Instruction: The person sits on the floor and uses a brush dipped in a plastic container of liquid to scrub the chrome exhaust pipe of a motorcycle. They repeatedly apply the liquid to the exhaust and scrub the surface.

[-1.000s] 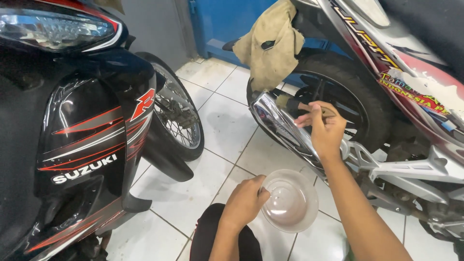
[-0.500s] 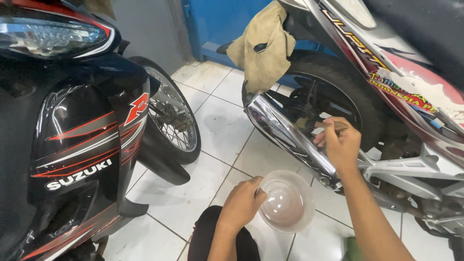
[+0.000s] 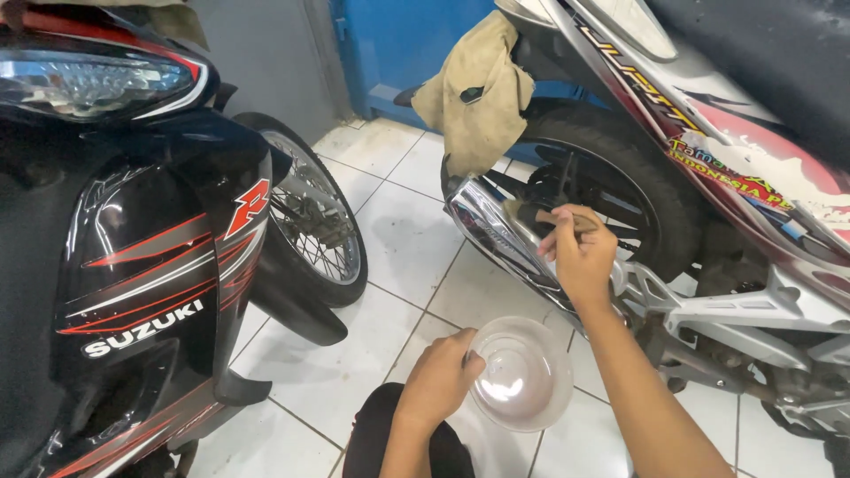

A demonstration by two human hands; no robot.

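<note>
Though gripped, clear bowl (image 3: 521, 373) near-empty.

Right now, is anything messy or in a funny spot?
Yes: a grubby tan rag hangs off the tail of the motorbike, drooping above the shiny exhaust pipe. The bike's side panel looks scuffed and worn. Nothing looks spilled on the floor tiles.

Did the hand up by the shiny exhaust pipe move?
Yes. The right hand slid along the chrome exhaust, away from its tail end, toward the footrest bracket.
</note>
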